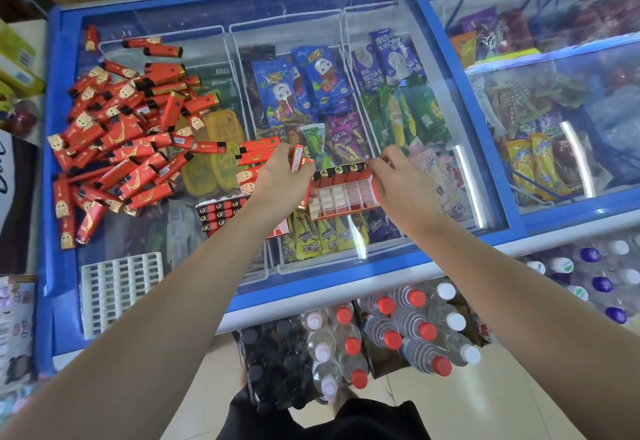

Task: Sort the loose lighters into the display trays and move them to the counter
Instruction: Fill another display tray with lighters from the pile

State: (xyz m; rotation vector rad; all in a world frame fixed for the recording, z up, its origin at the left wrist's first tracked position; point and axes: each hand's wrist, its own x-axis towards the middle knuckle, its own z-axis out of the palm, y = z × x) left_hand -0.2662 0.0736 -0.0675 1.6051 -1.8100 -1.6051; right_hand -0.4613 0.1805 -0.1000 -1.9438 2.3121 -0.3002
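Note:
A big heap of loose red lighters (pixel 117 135) lies on the glass lid of a blue freezer (pixel 221 301), at the left. My left hand (pixel 280 176) grips a few red lighters (pixel 298 159) above the lid. Just right of it sits a red display tray (pixel 346 197) with a back row of lighters in it and white cells in front. My right hand (pixel 398 176) pinches a lighter at the right end of that row. A second tray (pixel 221 213), full of lighters, lies partly under my left forearm.
A white grid insert (pixel 117 287) lies at the lid's front left. Ice cream packs show through the glass. Bottled water packs (pixel 381 332) stand on the floor against the freezer front. Boxes and shelves crowd the left and back.

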